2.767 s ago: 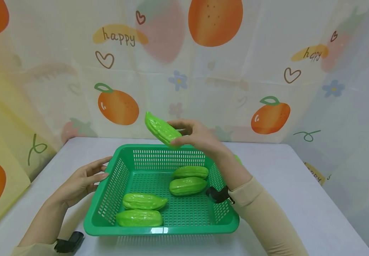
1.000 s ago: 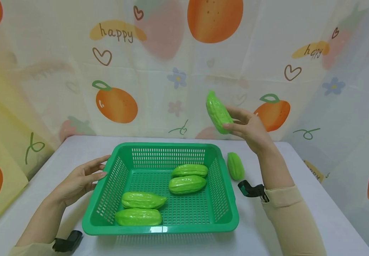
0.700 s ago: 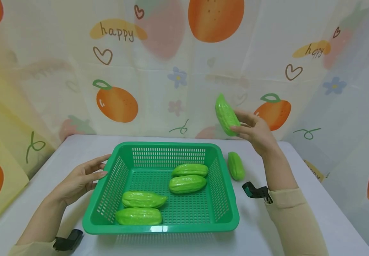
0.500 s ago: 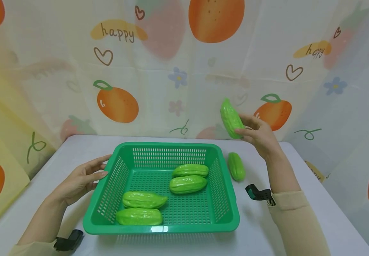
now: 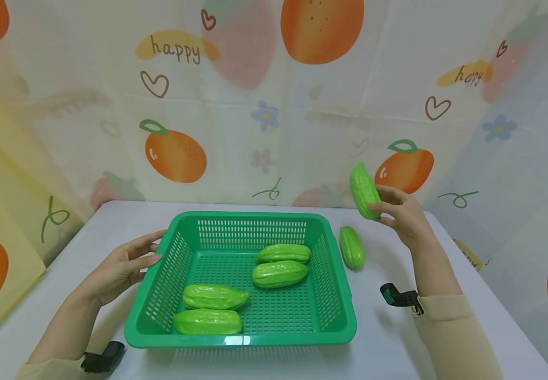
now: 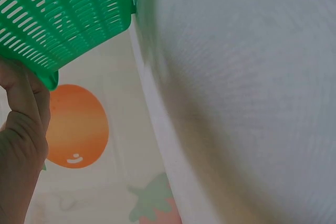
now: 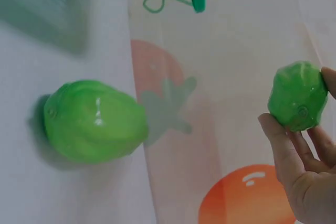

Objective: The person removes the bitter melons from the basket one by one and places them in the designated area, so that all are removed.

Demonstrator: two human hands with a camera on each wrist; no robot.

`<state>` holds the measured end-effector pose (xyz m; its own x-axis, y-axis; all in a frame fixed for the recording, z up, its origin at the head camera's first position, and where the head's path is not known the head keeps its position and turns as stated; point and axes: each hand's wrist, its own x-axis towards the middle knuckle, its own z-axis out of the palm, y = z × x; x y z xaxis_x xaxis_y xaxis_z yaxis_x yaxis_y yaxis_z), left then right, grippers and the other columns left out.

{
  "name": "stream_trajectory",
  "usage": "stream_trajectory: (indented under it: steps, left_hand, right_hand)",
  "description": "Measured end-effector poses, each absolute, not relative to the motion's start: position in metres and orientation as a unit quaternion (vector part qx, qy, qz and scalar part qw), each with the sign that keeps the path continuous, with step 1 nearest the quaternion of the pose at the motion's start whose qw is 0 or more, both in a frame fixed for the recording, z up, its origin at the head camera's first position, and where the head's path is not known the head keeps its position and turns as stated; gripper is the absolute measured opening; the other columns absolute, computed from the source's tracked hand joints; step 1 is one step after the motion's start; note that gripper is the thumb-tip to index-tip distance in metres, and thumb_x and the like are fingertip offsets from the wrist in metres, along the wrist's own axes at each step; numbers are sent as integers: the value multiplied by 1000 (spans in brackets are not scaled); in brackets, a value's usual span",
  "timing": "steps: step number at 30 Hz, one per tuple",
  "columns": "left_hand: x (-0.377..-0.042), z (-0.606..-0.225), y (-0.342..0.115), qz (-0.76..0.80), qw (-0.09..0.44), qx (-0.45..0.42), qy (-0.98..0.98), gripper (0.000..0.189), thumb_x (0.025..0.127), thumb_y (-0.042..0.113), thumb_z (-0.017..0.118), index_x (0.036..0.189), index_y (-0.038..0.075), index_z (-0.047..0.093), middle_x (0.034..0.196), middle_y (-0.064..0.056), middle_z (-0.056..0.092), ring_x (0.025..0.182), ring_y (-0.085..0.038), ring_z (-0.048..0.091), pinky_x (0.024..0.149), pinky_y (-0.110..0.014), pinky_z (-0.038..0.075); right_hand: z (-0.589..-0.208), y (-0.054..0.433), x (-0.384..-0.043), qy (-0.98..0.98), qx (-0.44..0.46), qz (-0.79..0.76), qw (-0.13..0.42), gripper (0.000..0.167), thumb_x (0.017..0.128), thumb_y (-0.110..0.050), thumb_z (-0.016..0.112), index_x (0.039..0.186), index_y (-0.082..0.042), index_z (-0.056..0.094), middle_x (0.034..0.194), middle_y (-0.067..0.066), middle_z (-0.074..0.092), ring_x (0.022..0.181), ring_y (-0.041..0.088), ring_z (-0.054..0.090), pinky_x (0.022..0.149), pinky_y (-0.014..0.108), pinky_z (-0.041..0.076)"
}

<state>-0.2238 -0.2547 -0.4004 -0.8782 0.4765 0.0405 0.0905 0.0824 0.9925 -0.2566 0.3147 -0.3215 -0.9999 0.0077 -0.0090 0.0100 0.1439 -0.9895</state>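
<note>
My right hand [image 5: 404, 216] holds a light green bitter melon [image 5: 365, 191] in the air, right of the basket and above the table, pinched between thumb and fingers. Another bitter melon [image 5: 352, 247] lies on the table just outside the basket's right side, and it looms large as a green bitter melon [image 7: 94, 121] in the right wrist view. At the left rim of the green plastic basket [image 5: 240, 340], my left hand [image 5: 117, 269] rests with relaxed fingers touching its outer edge. Inside are several bitter melons, including a front-left one [image 5: 207, 321] and a back-right one [image 5: 279, 274].
A white-covered table [image 5: 392, 327] bears the basket. Behind it hangs a printed curtain [image 5: 302, 137] with oranges and hearts. A black wrist camera [image 5: 104, 357] is strapped on the left wrist and another wrist camera [image 5: 399, 296] on the right.
My right hand has carried its bitter melon from above the basket's back edge to the right, and lately downward. The left hand and the basket have stayed in place.
</note>
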Motion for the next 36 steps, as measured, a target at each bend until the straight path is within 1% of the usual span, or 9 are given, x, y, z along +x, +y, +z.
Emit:
stream_trajectory:
  steps: [4, 9, 12, 15, 20, 26, 33, 36]
  left_hand:
    - [-224, -400, -255, 646, 147, 198, 722, 58, 103, 5, 48, 156, 8, 25, 112, 4, 57, 90, -6, 70, 75, -25, 61]
    - [-224, -399, -254, 644, 143, 199, 725, 57, 102, 5, 48, 155, 9, 28, 110, 3, 56, 89, -7, 70, 75, -26, 62]
    - [-224, -399, -254, 643, 143, 197, 726, 57, 102, 5, 48, 155, 9, 27, 111, 3, 56, 89, -7, 70, 75, -26, 62]
    - [-223, -400, -254, 641, 142, 193, 729, 58, 102, 6, 49, 156, 8, 26, 111, 4, 56, 89, -6, 70, 74, -26, 62]
    - [-223, -399, -254, 639, 139, 192, 732, 58, 102, 6, 49, 156, 7, 26, 110, 3, 56, 88, -6, 70, 74, -25, 61]
    - [-223, -400, -253, 643, 138, 195, 728, 57, 102, 5, 49, 155, 9, 28, 110, 2, 56, 88, -8, 70, 73, -26, 61]
    - [-224, -402, -254, 643, 137, 195, 728, 57, 102, 4, 49, 155, 8, 28, 110, 2, 57, 89, -9, 69, 73, -26, 61]
    - [-224, -401, -255, 644, 138, 196, 727, 56, 102, 4, 48, 155, 8, 29, 110, 2, 56, 88, -8, 69, 73, -26, 61]
  right_hand:
    - [-330, 324, -256, 767, 13, -641, 1, 75, 93, -18, 69, 154, -4, 29, 117, -9, 48, 105, 9, 52, 81, 14, 56]
    - [-339, 334, -256, 786, 24, -618, 2, 74, 94, -20, 68, 155, -5, 29, 117, -11, 47, 108, 10, 49, 81, 14, 55]
    - [-343, 339, -257, 796, 29, -604, 6, 75, 94, -23, 68, 155, -6, 29, 117, -12, 48, 108, 10, 49, 81, 14, 55]
    - [-349, 343, -257, 798, 32, -601, 11, 74, 94, -23, 69, 154, -6, 30, 116, -13, 49, 107, 10, 51, 81, 15, 56]
    - [-358, 349, -255, 791, 41, -611, 21, 78, 93, -21, 70, 154, -1, 28, 113, -13, 51, 99, 5, 55, 80, 16, 57]
    - [-368, 355, -254, 795, 54, -603, 36, 80, 93, -21, 69, 155, 1, 24, 116, -10, 49, 95, 1, 56, 80, 15, 57]
    - [-380, 361, -254, 808, 64, -583, 51, 78, 94, -23, 68, 154, 2, 25, 121, -5, 49, 95, 1, 55, 82, 16, 57]
    - [-383, 362, -255, 810, 65, -580, 56, 77, 94, -22, 67, 154, 3, 25, 126, 0, 49, 94, 1, 56, 82, 17, 57]
